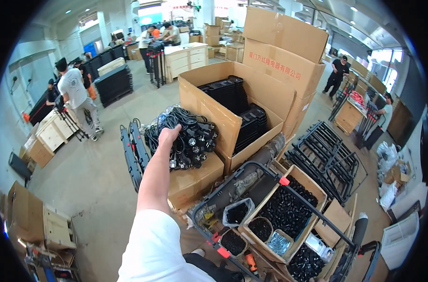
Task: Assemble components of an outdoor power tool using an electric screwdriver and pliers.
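Observation:
My left arm reaches forward, and my left hand (169,135) lies on a big heap of dark power cords (195,141) with black plugs. Its fingers look closed round some of the cords, though the fingertips are partly hidden. The heap sits on a closed cardboard box (200,181). Nearer to me, a black tubular frame (317,212) with red corner pieces lies across the bench. Under and beside it are a box of small black parts (289,204), a bag of black pieces (237,212) and a tray of silver screws (278,243). My right hand is not visible.
A tall open carton (207,113) holding stacked black panels (251,124) stands behind the cords. Black frames (326,157) are stacked at right. Long black parts (135,150) lean left of the heap. An orange-handled tool (251,264) is low down. Several people work farther off.

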`<act>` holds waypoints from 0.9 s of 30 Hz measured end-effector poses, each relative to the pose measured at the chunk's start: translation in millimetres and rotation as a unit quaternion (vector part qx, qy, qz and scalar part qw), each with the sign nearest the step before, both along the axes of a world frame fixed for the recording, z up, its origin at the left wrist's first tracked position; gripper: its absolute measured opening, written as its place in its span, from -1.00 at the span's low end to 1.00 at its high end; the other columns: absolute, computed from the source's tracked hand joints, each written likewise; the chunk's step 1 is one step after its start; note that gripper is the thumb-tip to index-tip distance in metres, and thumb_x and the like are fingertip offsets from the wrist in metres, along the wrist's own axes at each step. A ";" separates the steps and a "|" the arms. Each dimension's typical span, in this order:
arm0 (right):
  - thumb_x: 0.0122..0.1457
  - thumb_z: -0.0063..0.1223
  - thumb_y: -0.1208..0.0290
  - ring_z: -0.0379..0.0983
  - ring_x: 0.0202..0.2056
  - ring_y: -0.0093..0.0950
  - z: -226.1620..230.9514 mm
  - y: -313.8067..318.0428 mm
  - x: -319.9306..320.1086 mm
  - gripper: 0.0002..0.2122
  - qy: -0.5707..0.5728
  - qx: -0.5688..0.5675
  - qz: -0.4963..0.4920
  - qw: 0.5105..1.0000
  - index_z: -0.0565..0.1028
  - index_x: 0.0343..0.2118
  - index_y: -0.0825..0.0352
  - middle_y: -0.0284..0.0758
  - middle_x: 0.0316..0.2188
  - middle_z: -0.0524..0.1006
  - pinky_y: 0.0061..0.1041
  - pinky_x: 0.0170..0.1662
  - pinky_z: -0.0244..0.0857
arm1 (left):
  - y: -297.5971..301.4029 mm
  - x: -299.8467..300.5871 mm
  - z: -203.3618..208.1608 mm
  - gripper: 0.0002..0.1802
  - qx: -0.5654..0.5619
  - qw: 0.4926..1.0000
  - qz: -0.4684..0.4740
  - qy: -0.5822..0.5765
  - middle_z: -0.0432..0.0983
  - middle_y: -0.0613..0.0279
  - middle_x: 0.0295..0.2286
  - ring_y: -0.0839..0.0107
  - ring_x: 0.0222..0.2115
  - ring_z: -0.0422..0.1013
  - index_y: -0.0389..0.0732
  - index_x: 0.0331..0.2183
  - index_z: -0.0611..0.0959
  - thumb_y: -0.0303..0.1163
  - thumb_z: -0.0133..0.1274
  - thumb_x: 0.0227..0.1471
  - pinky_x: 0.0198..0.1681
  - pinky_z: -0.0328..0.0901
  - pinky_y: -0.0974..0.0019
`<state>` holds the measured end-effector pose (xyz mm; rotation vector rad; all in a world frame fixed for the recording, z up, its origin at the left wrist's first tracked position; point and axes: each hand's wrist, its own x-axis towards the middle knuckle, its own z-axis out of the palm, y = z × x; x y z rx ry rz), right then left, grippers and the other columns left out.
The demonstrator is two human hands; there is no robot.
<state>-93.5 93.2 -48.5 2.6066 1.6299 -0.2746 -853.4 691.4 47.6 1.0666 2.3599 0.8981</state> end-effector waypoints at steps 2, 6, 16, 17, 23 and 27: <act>0.42 -0.03 -0.01 0.53 -0.13 -0.09 57.7 25.6 -89.1 -0.51 0.075 -0.150 -0.129 0.977 0.57 0.00 0.43 -0.07 -0.17 0.63 -0.07 0.25 0.30 | 8.4 -11.1 -2.6 -0.20 0.011 1.000 -0.023 -0.008 0.59 -0.33 -0.03 -0.13 0.05 0.53 -0.46 -0.08 0.69 0.18 0.17 0.03 0.15 0.37 0.04; 0.44 -0.08 -0.04 0.44 0.15 -0.04 79.7 50.0 -175.2 -0.45 0.089 -0.150 -0.147 0.974 0.49 0.20 0.39 -0.02 0.15 0.52 -0.07 0.24 0.33 | -1.9 -36.0 4.5 -0.52 0.138 0.977 -0.059 -0.150 0.65 -0.09 -0.29 0.15 -0.24 0.59 -0.41 -0.24 0.69 -0.11 0.07 0.13 -0.17 0.44 0.16; 0.28 0.15 0.27 0.65 -0.32 -0.19 156.3 204.1 -347.5 -0.75 0.231 0.265 0.065 0.934 0.67 -0.19 0.37 -0.10 -0.34 0.67 -0.32 -0.22 0.49 | -152.5 43.2 117.8 -0.71 0.363 0.735 -0.422 -0.386 0.38 0.39 -0.46 0.60 -0.48 0.31 -0.28 -0.11 0.53 -0.25 -0.13 0.46 -0.32 0.25 0.47; 0.31 0.14 0.33 0.63 -0.34 -0.34 172.0 223.3 -368.4 -0.77 0.282 0.301 0.096 0.906 0.67 -0.13 0.36 -0.14 -0.29 0.68 -0.41 -0.22 0.47 | -164.5 56.9 112.3 -0.69 0.335 0.713 -0.463 -0.407 0.39 0.40 -0.44 0.62 -0.47 0.31 -0.27 -0.11 0.53 -0.20 -0.11 0.45 -0.33 0.26 0.47; 0.40 0.09 0.33 0.50 -0.36 -0.65 210.7 300.2 -436.8 -0.67 0.509 0.355 0.095 0.778 0.57 0.08 0.45 -0.36 -0.24 0.65 -0.57 -0.27 0.41 | -237.4 137.0 49.8 -0.71 0.173 0.672 -0.574 -0.434 0.39 0.45 -0.45 0.64 -0.48 0.29 -0.25 -0.11 0.51 -0.19 -0.07 0.44 -0.38 0.27 0.47; 0.33 0.21 0.38 0.57 -0.33 -0.61 177.6 289.6 -416.0 -0.77 0.424 0.338 0.026 0.840 0.60 -0.09 0.45 -0.33 -0.30 0.66 -0.55 -0.27 0.49 | -269.1 176.1 14.1 -0.71 0.123 0.699 -0.576 -0.405 0.38 0.45 -0.51 0.61 -0.52 0.29 -0.24 -0.17 0.52 -0.19 -0.07 0.44 -0.43 0.26 0.43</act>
